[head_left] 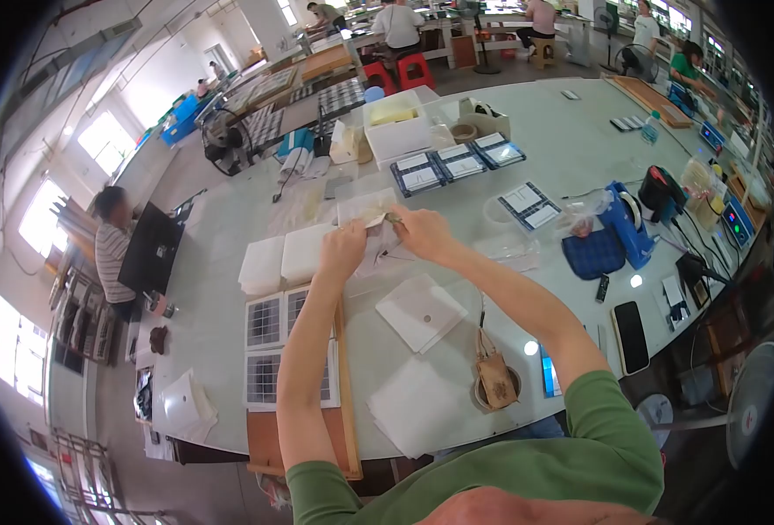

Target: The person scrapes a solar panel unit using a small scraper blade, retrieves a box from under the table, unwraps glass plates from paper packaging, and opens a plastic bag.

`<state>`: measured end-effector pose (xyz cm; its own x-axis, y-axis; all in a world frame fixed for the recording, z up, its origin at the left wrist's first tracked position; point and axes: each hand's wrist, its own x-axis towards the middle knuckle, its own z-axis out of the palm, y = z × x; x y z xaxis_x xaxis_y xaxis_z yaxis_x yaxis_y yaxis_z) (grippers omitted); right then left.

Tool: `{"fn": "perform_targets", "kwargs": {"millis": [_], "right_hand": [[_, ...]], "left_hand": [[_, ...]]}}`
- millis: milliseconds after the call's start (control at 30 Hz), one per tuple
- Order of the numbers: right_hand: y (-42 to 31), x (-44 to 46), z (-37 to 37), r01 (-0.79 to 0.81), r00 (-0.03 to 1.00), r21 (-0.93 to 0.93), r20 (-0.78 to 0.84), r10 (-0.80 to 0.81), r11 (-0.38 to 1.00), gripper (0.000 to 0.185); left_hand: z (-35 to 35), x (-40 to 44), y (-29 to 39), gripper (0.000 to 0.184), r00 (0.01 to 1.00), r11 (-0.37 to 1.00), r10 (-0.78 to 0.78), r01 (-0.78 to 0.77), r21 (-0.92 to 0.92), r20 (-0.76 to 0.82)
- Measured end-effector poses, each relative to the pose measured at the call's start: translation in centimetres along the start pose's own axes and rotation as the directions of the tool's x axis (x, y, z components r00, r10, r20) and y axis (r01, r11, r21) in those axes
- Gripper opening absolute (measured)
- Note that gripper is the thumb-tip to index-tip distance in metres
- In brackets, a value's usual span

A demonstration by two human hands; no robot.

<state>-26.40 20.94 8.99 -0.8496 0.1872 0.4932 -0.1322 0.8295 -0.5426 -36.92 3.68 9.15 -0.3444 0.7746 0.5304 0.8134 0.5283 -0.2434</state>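
Observation:
Both arms reach forward over the table. My left hand (343, 248) is closed in a pinch on a small pale crumpled piece (376, 220), whose kind I cannot make out. Just to its right, my right hand (425, 234) is closed on the same piece, with a darker bit showing by its fingertips. Beneath and around the hands lies thin clear plastic (387, 254). White stacks of sheets (306, 252) stand left of my left hand. Nearer my body is a square white stack (422, 312) with a small dark spot on top.
Framed grid-patterned panels (263, 322) rest on a wooden board (269, 429) at left. Packed panels (460, 163) and a white box (396, 127) stand beyond my hands. Rightward are a blue tape dispenser (625, 223), a phone (630, 337) and cables. A person (114, 245) stands at the left edge.

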Motion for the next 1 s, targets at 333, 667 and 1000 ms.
{"fn": "perform_targets", "kwargs": {"millis": [333,667,1000], "right_hand": [[0.4,0.2,-0.1,0.052,0.999,0.014,-0.004,-0.052,0.999,0.030],[0.6,-0.1,-2.1,-0.013,0.996,0.103,0.085,0.004,0.995,0.032],[-1.9,0.5,-2.7,-0.097,0.990,0.000,0.099,0.097,0.995,0.028]], "left_hand": [[-0.5,0.1,0.4,0.009,0.999,1.000,0.021,-0.021,0.007,-0.049],[-0.8,-0.2,0.2,0.018,0.909,0.901,-0.373,0.306,-0.308,-0.186],[3.9,-1.7,-0.8,0.031,0.568,0.621,-0.772,0.582,-0.524,-0.284]]}}
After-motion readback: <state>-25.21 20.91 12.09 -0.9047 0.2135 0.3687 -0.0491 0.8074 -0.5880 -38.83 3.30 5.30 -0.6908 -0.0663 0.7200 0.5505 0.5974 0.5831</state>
